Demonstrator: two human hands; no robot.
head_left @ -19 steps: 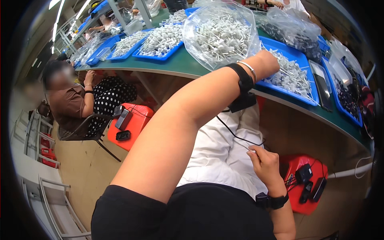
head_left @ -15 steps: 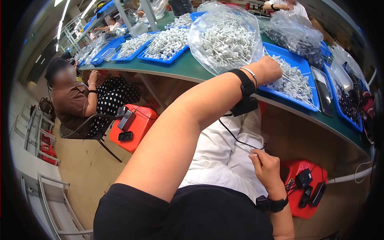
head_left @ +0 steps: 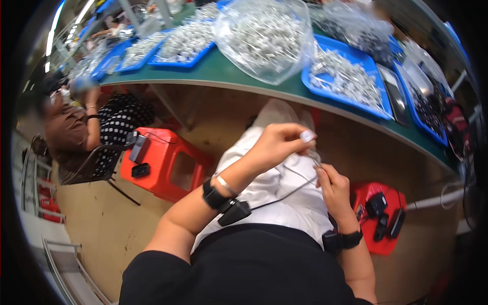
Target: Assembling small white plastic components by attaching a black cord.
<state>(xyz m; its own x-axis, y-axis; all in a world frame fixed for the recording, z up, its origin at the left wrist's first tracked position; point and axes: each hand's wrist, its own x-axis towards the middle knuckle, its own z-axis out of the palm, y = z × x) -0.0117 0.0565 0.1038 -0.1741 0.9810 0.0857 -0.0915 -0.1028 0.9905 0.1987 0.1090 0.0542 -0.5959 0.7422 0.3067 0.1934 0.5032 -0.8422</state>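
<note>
My left hand is raised over my lap, with a small white-headed piece pinched between thumb and fingertips. It resembles the white pieces with thin stems heaped in the blue tray. Just to the right and a little nearer, my right hand is closed in a pinch. A thin, light sliver pokes out from its fingertips; blur hides what kind of thing it is. The two hands are close but apart. A black cable runs from the black box at my left wrist across my white trousers.
On the green table stand a clear bag of white pieces, more blue trays and a dark phone-like slab. Red stools with black devices flank me. A person sits at the left.
My left hand has come back from the blue tray to above my lap, now with a white-headed piece. My right hand stays pinched near the lap. The view has shifted, with the table higher in it.
</note>
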